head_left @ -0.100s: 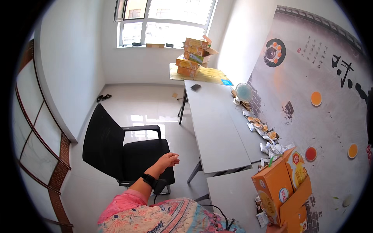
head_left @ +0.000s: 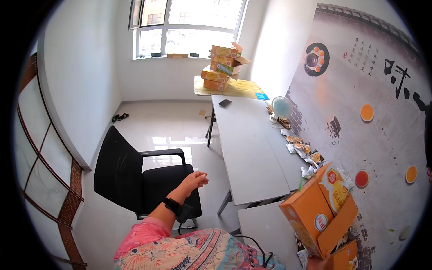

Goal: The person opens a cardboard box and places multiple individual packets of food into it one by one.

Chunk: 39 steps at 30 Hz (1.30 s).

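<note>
My right hand [head_left: 317,262], partly cut off at the lower edge, grips the near lower edge of an orange cardboard box [head_left: 310,215]. The box is tilted above the grey table, with one flap folded out. A second orange box [head_left: 345,257] shows just beyond that hand at the lower right. My left hand [head_left: 195,181] hovers in front of the black office chair [head_left: 168,186], fingers curled together and nothing visible in them. A black band [head_left: 172,205] circles the left wrist.
Small sachets [head_left: 299,146] lie along the wall side of the grey table [head_left: 252,148]. A small fan [head_left: 282,107] stands farther back, near a dark phone-like slab [head_left: 225,103]. Orange boxes [head_left: 217,74] are stacked on the wooden table [head_left: 245,86] by the window.
The orange box in my right hand has shifted left and tilted more, covering some sachets. My right hand has moved slightly left. My left hand rises a little.
</note>
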Tool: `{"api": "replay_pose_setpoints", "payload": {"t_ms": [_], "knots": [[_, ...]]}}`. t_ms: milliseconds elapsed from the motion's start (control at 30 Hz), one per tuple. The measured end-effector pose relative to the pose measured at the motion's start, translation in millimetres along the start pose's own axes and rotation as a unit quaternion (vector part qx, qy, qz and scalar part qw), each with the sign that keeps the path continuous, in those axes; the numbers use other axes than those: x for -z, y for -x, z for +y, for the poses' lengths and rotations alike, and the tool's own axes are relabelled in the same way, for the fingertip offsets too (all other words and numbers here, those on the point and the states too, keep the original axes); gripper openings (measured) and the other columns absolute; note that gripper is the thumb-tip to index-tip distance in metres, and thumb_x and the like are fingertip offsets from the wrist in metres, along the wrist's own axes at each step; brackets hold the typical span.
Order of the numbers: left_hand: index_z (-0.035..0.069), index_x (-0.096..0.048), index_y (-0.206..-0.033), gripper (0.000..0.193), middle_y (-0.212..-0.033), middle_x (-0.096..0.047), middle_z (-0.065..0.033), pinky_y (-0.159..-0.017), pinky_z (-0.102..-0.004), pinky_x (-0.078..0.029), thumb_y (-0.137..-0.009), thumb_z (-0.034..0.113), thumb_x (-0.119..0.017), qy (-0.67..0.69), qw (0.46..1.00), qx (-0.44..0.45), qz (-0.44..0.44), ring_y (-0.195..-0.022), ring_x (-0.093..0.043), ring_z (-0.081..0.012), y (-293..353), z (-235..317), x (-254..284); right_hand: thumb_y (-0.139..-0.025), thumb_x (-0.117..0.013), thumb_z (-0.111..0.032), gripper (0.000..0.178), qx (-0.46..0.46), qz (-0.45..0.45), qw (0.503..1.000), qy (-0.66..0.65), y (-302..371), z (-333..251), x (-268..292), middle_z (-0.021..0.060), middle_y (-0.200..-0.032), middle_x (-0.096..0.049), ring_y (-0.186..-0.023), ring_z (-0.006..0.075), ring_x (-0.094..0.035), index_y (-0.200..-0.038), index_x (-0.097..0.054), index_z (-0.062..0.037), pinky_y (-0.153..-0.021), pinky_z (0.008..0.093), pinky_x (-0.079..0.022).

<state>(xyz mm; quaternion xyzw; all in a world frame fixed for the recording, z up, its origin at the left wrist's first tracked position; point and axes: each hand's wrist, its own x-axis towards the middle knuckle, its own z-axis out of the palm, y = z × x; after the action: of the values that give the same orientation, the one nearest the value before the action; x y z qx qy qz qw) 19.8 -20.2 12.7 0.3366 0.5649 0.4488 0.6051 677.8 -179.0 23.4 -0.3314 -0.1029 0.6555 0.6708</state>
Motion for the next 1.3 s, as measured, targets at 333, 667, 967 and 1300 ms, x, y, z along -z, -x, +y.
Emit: {"api": "replay_pose_setpoints", "payload": {"t_ms": [333,667,967,1300], "knots": [[0.007,-0.031,-0.138,0.065,-0.129,-0.045,-0.0154,-0.101,-0.0390,-0.034,-0.091,0.048,-0.048,-0.090,0.974,-0.029,-0.208,-0.123,-0.041,-0.0241,-94.5,79.6,-129.3,-0.082,-0.061,-0.033,0.046,0.049,0.026,0.998,0.005,-101.8,73.4,-4.5,0.0081,-0.108,-0.062,-0.093,0.0242,-0.059,-0.120,-0.052,-0.0078,-0.079,0.0375,-0.049],[0.010,-0.025,-0.142,0.066,-0.139,-0.035,-0.0156,-0.103,-0.0398,-0.031,-0.091,0.042,-0.051,-0.224,0.897,0.015,-0.381,-0.130,-0.031,-0.0254,-160.1,97.9,-257.7,-0.082,-0.062,-0.032,0.054,0.122,0.122,0.979,0.112,-62.9,104.7,0.3,0.0096,-0.120,-0.055,-0.108,0.0245,-0.053,-0.129,-0.046,-0.0091,-0.093,0.0407,-0.042],[0.003,-0.038,-0.135,0.062,-0.131,-0.046,-0.0192,-0.099,-0.0366,-0.035,-0.088,0.040,-0.056,-0.348,0.858,-0.066,-0.371,-0.120,-0.043,-0.0290,-247.7,108.5,-265.2,-0.081,-0.055,-0.031,0.062,0.122,0.151,0.972,0.135,-122.8,139.8,-90.4,0.0029,-0.109,-0.055,-0.088,0.0143,-0.057,-0.136,-0.034,-0.0109,-0.070,0.0311,-0.049],[-0.004,-0.042,-0.128,0.057,-0.112,-0.058,-0.0161,-0.085,-0.0322,-0.045,-0.083,0.024,-0.063,-0.200,0.947,-0.043,-0.247,-0.100,-0.057,-0.0214,-479.6,154.4,-160.3,-0.075,-0.057,-0.027,0.057,0.056,0.112,0.967,0.221,-336.8,205.3,-229.8,0.0057,-0.112,-0.055,-0.096,0.0168,-0.057,-0.127,-0.043,-0.0078,-0.075,0.0285,-0.048]]}}
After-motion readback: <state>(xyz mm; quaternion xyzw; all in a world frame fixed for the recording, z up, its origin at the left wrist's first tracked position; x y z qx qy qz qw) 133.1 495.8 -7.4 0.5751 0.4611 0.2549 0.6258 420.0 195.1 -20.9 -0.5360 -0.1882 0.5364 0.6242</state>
